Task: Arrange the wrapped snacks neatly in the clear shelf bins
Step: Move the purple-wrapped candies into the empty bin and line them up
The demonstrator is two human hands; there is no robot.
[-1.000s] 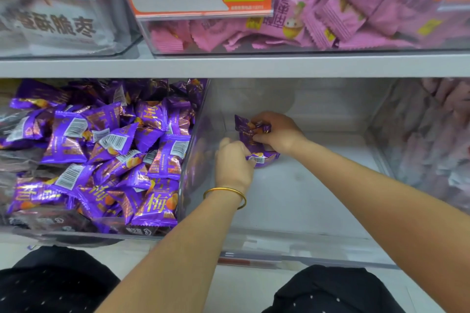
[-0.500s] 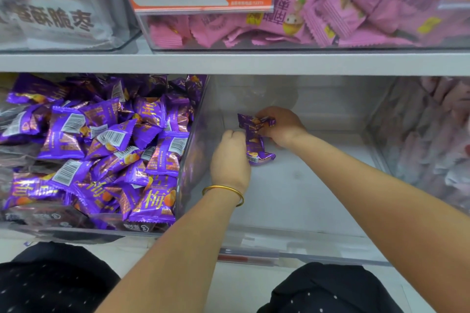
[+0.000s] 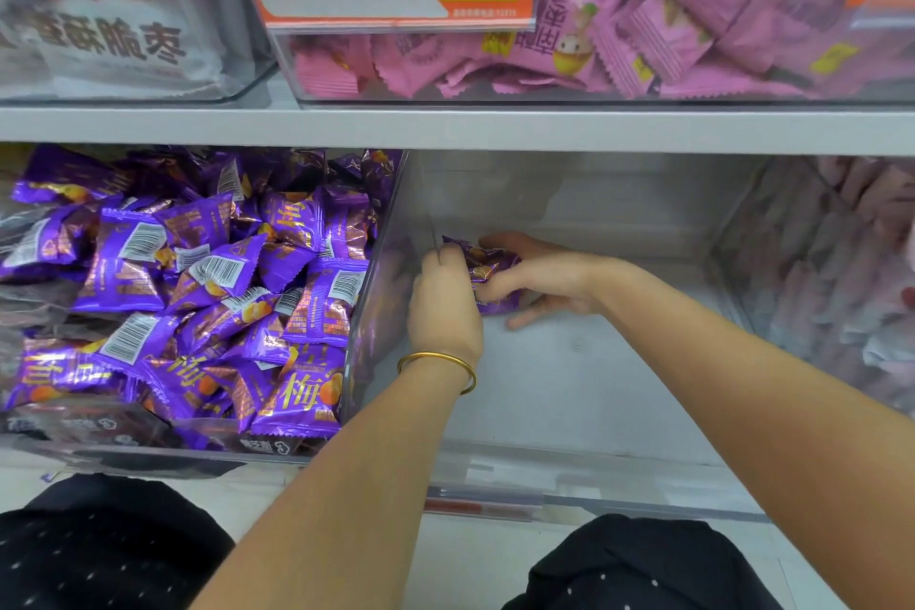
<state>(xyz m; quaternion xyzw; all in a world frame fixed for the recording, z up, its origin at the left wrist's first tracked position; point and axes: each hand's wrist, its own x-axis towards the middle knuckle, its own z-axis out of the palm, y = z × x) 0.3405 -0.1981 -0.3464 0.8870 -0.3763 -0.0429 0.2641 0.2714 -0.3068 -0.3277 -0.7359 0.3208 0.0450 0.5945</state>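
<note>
Over the last second I watched the left hand (image 3: 445, 307) and right hand (image 3: 547, 277) close in from either side on the small bunch of purple snack packets (image 3: 490, 270). The bunch had hung from the right fingers and now sat low on the floor of the middle clear bin (image 3: 569, 391), near its back left corner. Both hands had fingers curled onto the bunch, gripping it, so I judged the placing nearly done and only the release left.

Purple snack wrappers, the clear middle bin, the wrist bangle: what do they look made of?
Purple snack wrappers: likely metallised plastic film; glossy, crinkled, bright glints, serrated edges.
Clear bin: rigid transparent plastic, probably acrylic or similar; see-through walls with faint reflections.
Bangle: gold-coloured metal, polished; actual alloy cannot be told.
</note>
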